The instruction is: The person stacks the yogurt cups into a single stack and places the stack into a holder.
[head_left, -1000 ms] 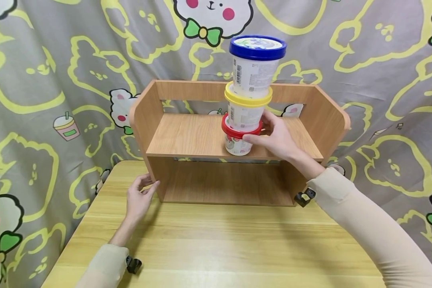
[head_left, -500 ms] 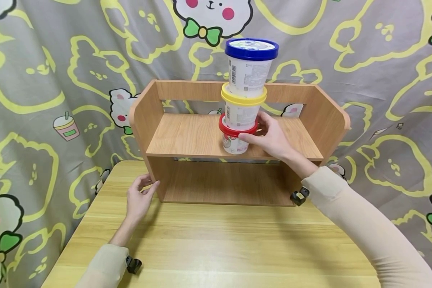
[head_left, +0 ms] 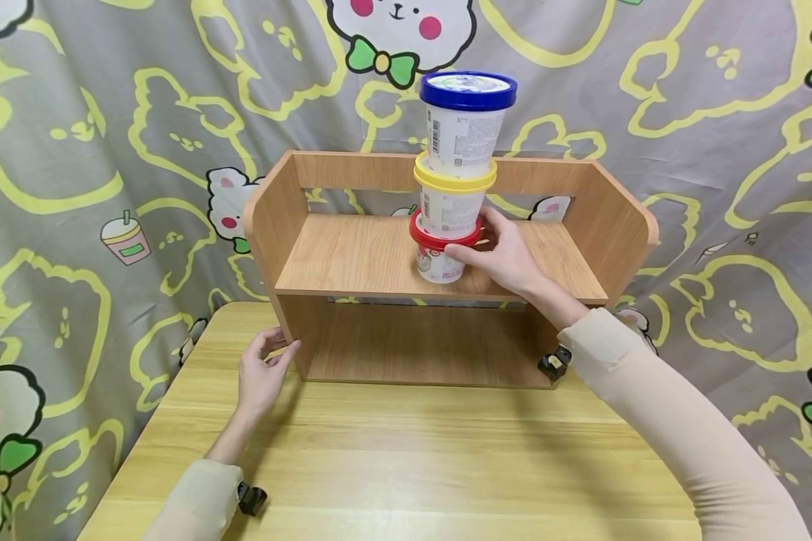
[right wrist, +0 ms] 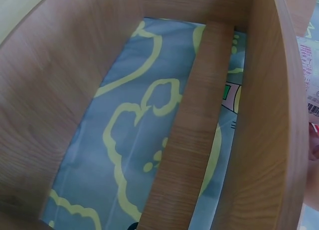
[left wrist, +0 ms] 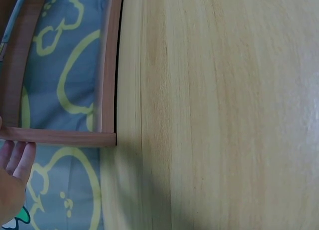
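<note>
Three lidded tubs stand stacked over the upper board of a small wooden shelf (head_left: 352,252) in the head view. At the bottom is the red-lidded tub (head_left: 440,264), with the yellow-lidded tub (head_left: 452,210) above it and the taller blue-lidded tub (head_left: 463,139) on top. My right hand (head_left: 507,259) grips the red-lidded tub from the right, thumb in front; whether its base touches the board is unclear. My left hand (head_left: 260,372) pinches the shelf's left side panel, its fingers on the outer face in the left wrist view. Only a sliver of the stack shows in the right wrist view.
The shelf stands on a wooden table (head_left: 392,458), with a lower compartment (head_left: 426,346) under the upper board. Raised side panels (head_left: 616,225) and a back rail (head_left: 359,170) border the upper board. A patterned curtain (head_left: 176,150) hangs behind.
My right hand has moved the whole stack a little to the left and slightly back over the upper board. My left hand has stayed in place on the side panel.
</note>
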